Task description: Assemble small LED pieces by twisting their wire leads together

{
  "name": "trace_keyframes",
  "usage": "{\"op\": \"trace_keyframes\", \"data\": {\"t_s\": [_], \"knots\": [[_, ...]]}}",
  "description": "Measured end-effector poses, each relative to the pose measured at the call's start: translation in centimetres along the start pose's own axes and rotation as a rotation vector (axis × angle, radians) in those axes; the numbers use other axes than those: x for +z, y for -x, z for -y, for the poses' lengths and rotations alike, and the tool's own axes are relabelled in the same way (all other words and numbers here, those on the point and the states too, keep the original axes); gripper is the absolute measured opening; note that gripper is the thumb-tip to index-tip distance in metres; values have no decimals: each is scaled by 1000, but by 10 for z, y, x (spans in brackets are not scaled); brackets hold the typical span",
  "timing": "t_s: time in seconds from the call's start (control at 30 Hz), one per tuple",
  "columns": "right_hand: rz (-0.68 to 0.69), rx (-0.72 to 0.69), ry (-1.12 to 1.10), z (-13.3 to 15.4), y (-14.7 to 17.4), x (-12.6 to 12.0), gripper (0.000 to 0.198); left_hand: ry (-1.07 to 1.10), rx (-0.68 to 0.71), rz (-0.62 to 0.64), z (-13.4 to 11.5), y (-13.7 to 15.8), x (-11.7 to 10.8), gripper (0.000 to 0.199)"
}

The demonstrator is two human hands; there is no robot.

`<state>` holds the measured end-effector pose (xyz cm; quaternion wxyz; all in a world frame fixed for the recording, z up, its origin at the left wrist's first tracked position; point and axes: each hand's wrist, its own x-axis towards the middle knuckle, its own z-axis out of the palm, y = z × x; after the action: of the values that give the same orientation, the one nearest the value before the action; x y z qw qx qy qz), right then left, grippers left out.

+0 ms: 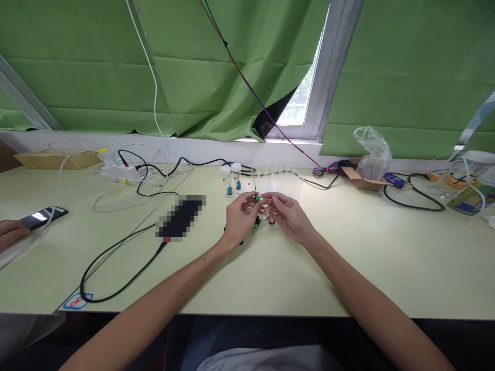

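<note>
Head view, one entry. Left hand (240, 219): grip closed, fingertips pinched on a small green component (257, 198) with a thin dark lead rising from it. Right hand (288, 214): grip pinched shut just beside the left, apparently on the same piece or its wire; too small to tell which. Directly beneath both grips, on the desk (348, 268): a second green piece (254, 225) and small dark parts. Just beyond the grips: two white-capped stands (231, 180) with blue bases, upright, apart from the hands. Well left of the grips: black cable (116, 263) and power strip (121, 171). Progress, judged: one piece in hand, loose parts beneath not yet handled.
</note>
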<state>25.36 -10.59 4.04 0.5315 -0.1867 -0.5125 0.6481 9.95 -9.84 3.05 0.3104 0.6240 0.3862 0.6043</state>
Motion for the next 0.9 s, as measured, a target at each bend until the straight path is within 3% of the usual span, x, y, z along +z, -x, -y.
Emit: {"op": "trace_keyframes", "data": {"t_s": [0.53, 0.9], "knots": [[29, 7, 77, 0, 1, 2, 28, 54, -90, 13, 1, 1, -1, 34], [-94, -102, 276, -3, -1, 1, 26, 63, -95, 47, -3, 1, -1, 36]]}}
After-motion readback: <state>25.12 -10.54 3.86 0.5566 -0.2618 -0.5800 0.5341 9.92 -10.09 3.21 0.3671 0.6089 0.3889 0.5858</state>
